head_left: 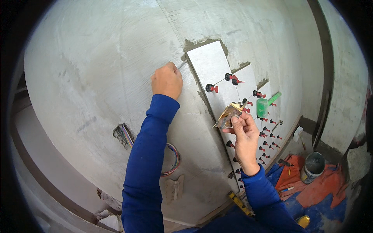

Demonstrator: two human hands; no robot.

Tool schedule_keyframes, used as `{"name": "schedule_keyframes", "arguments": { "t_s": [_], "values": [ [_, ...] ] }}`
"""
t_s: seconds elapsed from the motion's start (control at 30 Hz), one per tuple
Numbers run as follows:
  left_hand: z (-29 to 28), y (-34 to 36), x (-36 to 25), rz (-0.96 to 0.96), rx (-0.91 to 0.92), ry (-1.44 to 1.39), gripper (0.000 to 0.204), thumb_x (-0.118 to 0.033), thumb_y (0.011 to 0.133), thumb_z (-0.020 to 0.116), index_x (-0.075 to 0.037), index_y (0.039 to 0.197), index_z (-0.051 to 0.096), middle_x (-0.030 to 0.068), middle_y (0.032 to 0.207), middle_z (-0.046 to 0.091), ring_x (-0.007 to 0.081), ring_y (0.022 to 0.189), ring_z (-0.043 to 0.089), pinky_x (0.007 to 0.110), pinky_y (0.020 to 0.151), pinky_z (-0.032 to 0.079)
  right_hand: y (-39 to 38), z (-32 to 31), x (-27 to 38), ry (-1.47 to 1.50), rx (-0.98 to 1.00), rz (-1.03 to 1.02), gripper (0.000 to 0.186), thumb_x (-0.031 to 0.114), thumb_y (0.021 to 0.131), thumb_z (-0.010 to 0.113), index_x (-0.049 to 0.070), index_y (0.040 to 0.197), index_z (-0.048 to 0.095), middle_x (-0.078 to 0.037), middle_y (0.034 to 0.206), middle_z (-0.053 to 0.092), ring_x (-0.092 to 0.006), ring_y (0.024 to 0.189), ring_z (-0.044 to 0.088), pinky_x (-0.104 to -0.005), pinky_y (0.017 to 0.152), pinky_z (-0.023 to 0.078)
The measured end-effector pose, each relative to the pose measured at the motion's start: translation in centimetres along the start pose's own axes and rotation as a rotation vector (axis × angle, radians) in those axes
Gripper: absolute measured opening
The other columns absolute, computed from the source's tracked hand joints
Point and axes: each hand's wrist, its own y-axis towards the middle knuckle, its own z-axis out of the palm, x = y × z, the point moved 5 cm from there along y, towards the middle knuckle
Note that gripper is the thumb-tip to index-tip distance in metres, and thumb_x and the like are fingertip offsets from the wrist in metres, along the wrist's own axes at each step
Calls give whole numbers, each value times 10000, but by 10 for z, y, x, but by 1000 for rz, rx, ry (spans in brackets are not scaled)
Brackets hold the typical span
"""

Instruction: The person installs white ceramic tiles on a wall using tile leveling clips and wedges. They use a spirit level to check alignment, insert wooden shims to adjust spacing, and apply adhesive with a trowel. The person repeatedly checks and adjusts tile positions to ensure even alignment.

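My left hand (168, 80) is closed in a fist at the wall, just left of the top tile's edge. A thin grey tool (182, 64) sticks out from its fingers toward that edge; its kind is hidden by the hand. Lower down, my right hand (244, 136) pinches a flat, brown, mortar-stained piece (229, 115) with a ragged yellowish rim, in front of the tiles. White wall tiles (208, 60) climb in steps, with grey mortar showing along their borders. Red and black tile levelling clips (211, 88) sit along the joints.
A green mallet-shaped tool (262, 108) rests against the tiles. Coloured wires (126, 136) emerge from a wall hole, with a wire coil (176, 157) below. A yellow spirit level (240, 204) lies near the wall's foot. A bucket (313, 167) stands on orange and blue sheeting (299, 173).
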Motion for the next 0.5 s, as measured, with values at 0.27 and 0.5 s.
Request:
{"name": "schedule_keyframes", "arguments": {
  "t_s": [0.27,0.5],
  "values": [
    [10,13,2,49,32,-41,156,-165,925,669,-34,923,753,230,866,740,437,859,713,503,840,558,-4,-3,-1,-69,53,21,314,137,1071,616,-49,1318,568,-101,1112,715,-113,920,679,-269,734,602],
    [10,21,0,62,89,-108,165,-162,922,703,-19,977,762,232,946,747,419,914,720,472,854,561,5,23,-19,-259,156,107,298,157,1080,593,-40,1304,591,-55,1051,659,-93,848,645,-260,667,606]
  ]
}}
